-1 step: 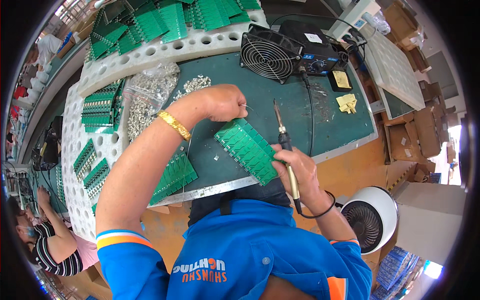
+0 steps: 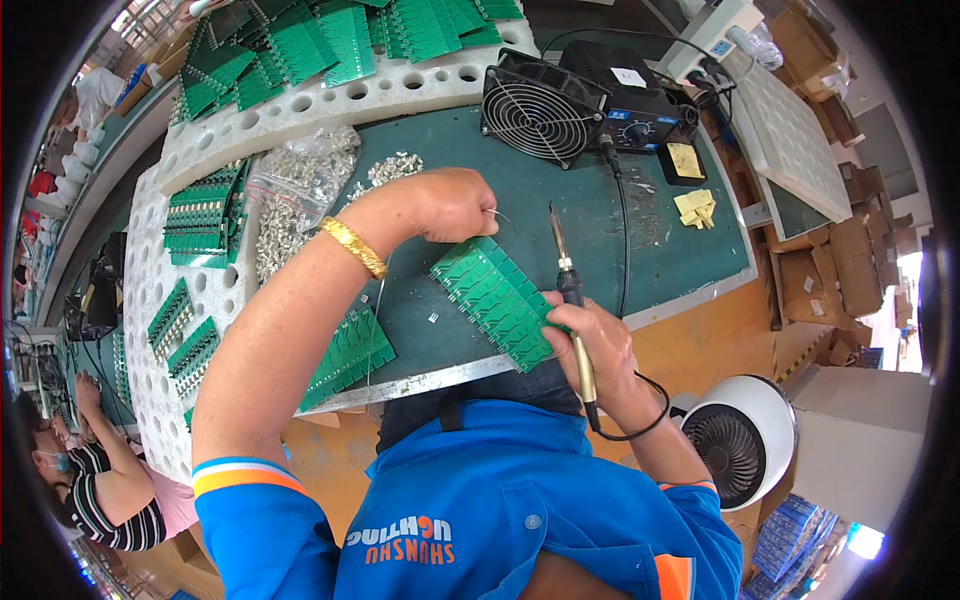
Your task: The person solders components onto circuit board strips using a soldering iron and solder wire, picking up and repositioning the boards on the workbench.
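My left hand (image 2: 458, 206) is closed in a pinch on a thin solder wire (image 2: 502, 214), whose free end curves out past the fingertips. Just below those fingers is the upper corner of a green circuit board panel (image 2: 492, 300), with a row of small pins along its lower left edge. My right hand (image 2: 600, 350) holds a soldering iron (image 2: 570, 285), tip pointing up and away from the panel. Its thumb and fingers also grip the panel's right end. Under my left forearm, another green panel (image 2: 350, 355) lies at the table's front edge, with wire running across it.
White foam trays (image 2: 200, 300) bear several green boards. A plastic bag (image 2: 310, 170) and piles of small metal parts lie nearby. Behind stand a black fan (image 2: 540, 115), a soldering station (image 2: 635, 125) and a yellow sponge (image 2: 684, 160). Another person (image 2: 115, 490) sits at far left.
My left forearm and the soldering iron have shifted very slightly to the right. Both hands keep the same holds.
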The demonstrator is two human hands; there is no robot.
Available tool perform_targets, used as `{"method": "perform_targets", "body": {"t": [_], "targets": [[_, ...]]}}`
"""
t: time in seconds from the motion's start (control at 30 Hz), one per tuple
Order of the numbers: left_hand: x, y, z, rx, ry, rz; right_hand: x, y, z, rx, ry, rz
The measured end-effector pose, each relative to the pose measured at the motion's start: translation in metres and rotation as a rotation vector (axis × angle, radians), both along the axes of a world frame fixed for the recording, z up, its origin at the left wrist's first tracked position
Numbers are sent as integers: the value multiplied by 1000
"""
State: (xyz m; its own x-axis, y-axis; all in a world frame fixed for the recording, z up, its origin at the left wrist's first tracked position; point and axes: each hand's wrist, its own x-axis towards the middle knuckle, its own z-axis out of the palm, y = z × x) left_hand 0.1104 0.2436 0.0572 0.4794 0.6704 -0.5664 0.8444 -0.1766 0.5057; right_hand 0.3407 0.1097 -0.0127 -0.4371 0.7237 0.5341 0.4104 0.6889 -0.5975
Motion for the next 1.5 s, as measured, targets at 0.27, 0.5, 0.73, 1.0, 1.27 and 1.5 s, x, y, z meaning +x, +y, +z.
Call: {"method": "perform_targets", "body": {"t": [0.27,0.5,0.73,1.0,1.27,1.5], "targets": [[11,21,-18,124,27,-151,-3,-3,-6,66,-180,-4],[8,28,-28,97,65,-146,-12,-2,-9,70,-157,-25],[6,32,-36,146,33,-193,-12,-3,-12,61,-240,12],[9,33,-35,126,44,-171,-12,-4,-16,47,-266,2],[10,33,-34,133,21,-135,-14,-5,-20,71,-232,-10],[8,32,-37,114,-55,-31,-16,-8,-18,71,-321,-44]]}}
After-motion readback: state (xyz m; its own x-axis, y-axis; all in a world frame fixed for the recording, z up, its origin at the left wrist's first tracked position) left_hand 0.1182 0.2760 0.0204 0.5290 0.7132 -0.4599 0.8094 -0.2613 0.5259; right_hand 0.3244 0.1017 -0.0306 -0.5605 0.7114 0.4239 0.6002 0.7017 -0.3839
